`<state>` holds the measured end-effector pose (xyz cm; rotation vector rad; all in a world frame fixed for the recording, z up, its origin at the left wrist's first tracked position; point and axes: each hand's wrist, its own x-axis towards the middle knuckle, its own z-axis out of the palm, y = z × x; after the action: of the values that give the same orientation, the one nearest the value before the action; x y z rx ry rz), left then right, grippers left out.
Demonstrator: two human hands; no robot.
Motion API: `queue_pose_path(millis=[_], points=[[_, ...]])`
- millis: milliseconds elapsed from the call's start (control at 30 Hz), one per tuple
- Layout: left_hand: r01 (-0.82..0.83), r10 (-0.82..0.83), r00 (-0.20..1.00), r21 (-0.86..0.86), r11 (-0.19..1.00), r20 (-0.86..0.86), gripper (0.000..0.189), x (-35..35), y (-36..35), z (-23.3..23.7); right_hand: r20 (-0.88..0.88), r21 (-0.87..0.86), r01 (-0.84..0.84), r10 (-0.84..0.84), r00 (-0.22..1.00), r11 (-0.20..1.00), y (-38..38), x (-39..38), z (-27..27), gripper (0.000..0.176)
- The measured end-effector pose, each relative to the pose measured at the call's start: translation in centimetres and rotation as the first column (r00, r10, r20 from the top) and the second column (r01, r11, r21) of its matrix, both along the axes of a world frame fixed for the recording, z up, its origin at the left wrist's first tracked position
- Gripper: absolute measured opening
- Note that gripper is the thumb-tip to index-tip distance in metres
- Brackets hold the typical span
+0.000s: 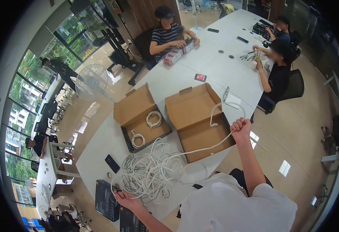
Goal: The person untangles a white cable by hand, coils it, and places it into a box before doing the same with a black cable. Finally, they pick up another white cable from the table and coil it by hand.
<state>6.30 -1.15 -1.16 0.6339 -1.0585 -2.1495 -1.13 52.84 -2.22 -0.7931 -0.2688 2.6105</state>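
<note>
- Right hand [240, 130]: raised at the near right edge of the table [94, 150], beside the right box [201, 144]. Fingers closed on the white cable [206, 148].
- Left hand [125, 199]: low at the near left, above the black boxes [107, 201]. Fingers curled against a strand of the cable; full closure cannot be confirmed.
- Hand spacing: well apart, with the tangle [154, 170] between them.
- Cable: one run extends from the right hand, across the near part of the right box, to the tangle. A second length arcs above the right box, its end hanging over the open interior.
- Tangle: loose white and grey loops on the table, nearer than both open boxes.
- Left box [146, 129]: lid raised toward the far side. Contains two coils, one far right [154, 119], one near left [138, 140].
- Right box: lid raised toward the far side, tray facing up.
- Phone [112, 163]: flat, left of the tangle, with a small ring [109, 175] nearer.
- Red card [200, 77]: flat, beyond the right box.
- Far side: a person in a striped shirt [165, 36] handles red-and-white packs [179, 53]; a person in black [278, 73] sits at right, holding slender items.
</note>
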Motion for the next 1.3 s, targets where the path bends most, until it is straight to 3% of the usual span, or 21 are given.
queue_pose_path(millis=[167,300,433,467,567,600,633,667,733,833,933,1033,1133,1233,1300], points=[[-0.045,0.048,0.993,0.03,0.999,-0.104,0.018,0.3,-0.4,0.9,0.022,0.068,0.081,-0.083,0.996,0.994,1.2,0.3,0.8,0.015],[-0.224,0.22,0.969,-0.024,0.974,-0.115,0.019,0.5,-0.7,1.5,0.048,0.198,0.118,-0.13,0.99,0.973,1.1,1.1,1.4,0.016],[-0.336,0.329,0.942,-0.272,0.902,-0.071,0.022,0.5,0.0,3.0,0.007,0.483,0.132,-0.154,0.988,0.866,-2.0,0.4,2.5,0.02],[-0.301,0.311,0.95,-0.356,0.885,-0.03,0.02,0.6,0.1,3.1,0.025,0.5,0.087,-0.115,0.993,0.862,-3.2,0.3,2.9,0.019],[-0.206,0.313,0.941,-0.512,0.834,0.131,0.016,0.3,1.7,4.0,-0.026,0.768,0.058,-0.06,0.998,0.638,-8.7,0.0,4.4,0.021],[-0.04,0.194,0.963,-0.618,0.785,0.185,0.014,0.5,2.5,4.9,-0.076,0.835,0.054,0.018,0.997,0.548,-10.3,0.2,4.0,0.02],[0.027,0.101,0.976,-0.57,0.821,0.191,0.012,0.3,3.0,5.3,-0.124,0.868,0.072,0.073,0.99,0.491,-11.9,-0.1,4.1,0.018],[-0.019,0.179,0.961,-0.595,0.803,0.212,0.01,-0.3,3.2,4.5,-0.179,0.89,0.107,0.124,0.976,0.443,-13.7,-0.1,4.1,0.016],[0.042,0.071,0.984,-0.602,0.798,0.163,0.014,-0.5,4.8,6.2,-0.218,0.932,0.135,0.222,0.95,0.337,-16.7,0.7,3.9,0.01],[0.026,0.053,0.991,-0.574,0.818,0.12,0.014,-0.8,5.7,7.3,0.162,0.986,-0.157,0.533,0.831,-0.055,-19.1,-0.3,3.7,0.013],[-0.006,0.016,1.0,-0.497,0.868,0.014,0.016,-1.1,5.6,8.1,0.59,0.804,-0.356,0.708,0.387,-0.476,-19.9,-1.3,3.5,0.019],[-0.024,-0.006,0.998,-0.44,0.898,-0.065,0.018,-1.3,5.4,8.9,0.681,0.716,-0.012,0.696,0.228,-0.698,-19.5,-0.7,1.6,0.026],[-0.025,-0.031,0.992,-0.435,0.9,-0.122,0.018,-1.7,5.2,9.5,0.724,0.67,-0.005,0.651,0.227,-0.743,-19.2,0.0,1.6,0.032],[0.044,-0.096,0.991,-0.444,0.895,-0.095,0.017,-1.9,6.1,10.6,0.619,0.762,-0.033,0.713,0.328,-0.646,-20.2,-0.3,4.1,0.036],[0.155,-0.185,0.983,-0.485,0.861,-0.014,0.018,-2.5,7.6,12.0,0.342,0.903,0.008,0.731,0.59,-0.429,-23.7,-0.1,5.1,0.035]])
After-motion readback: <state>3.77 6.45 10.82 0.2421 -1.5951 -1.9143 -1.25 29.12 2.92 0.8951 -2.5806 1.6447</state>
